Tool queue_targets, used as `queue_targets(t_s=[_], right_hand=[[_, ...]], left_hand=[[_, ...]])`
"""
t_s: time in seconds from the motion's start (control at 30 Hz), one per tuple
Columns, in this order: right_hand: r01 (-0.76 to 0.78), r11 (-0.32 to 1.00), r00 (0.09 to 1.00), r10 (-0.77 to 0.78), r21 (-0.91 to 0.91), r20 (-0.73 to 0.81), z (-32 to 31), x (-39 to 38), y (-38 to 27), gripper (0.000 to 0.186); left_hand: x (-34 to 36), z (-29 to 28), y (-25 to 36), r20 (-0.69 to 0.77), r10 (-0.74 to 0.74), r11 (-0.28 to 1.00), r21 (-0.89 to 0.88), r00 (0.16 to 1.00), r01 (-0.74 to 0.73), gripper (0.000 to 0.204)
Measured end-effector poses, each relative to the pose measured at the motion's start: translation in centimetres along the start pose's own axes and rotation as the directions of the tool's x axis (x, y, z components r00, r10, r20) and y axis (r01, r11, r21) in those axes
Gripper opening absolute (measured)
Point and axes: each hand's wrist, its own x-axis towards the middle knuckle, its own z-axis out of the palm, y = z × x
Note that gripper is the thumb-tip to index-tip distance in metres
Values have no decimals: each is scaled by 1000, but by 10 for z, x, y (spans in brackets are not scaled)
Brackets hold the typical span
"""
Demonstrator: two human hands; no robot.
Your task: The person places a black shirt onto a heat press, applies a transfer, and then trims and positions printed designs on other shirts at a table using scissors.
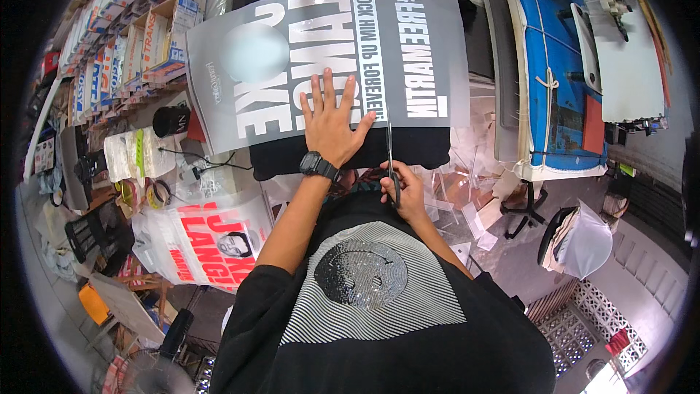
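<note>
"Scissors (390, 149) sit in the right hand (408, 193), fingers closed round the handles. Cutting, would you say?"

"Looks like it, a cut at its start. The blades reach over the near edge of the grey film sheet (324, 55). The left hand (332, 128) lies flat on that, fingers spread, gripping nothing. Hands near each other, but apart."

"Where's the sheet, exactly?"

"Across the black surface (430, 147) before the person (408, 354), long axis left to right. The scissors point straight away from the body, across the sheet's shorter way."

"And the next move?"

"I'd guess it calls for a firm left palm and a straight run, left of the right-hand block of white lettering (421, 55). Whether the blades are parted, I can't tell."
</note>
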Motion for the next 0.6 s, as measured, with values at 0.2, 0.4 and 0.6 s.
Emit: queue_targets(t_s=[0.2,0.4,0.6], right_hand=[[0,1000,1000,0,-12,-8,2,-3,1,43],[9,999,1000,-10,-32,-30,4,-3,3,46],[77,973,994,-91,-218,-53,7,-3,-10,69]], left_hand=[[-1,-1,1,-6,-4,1000,-14,1000,3,76],[-1,-1,-1,-7,10,1000,0,1000,-10,82],[-2,0,-1,-1,3,1000,17,1000,-3,89]])
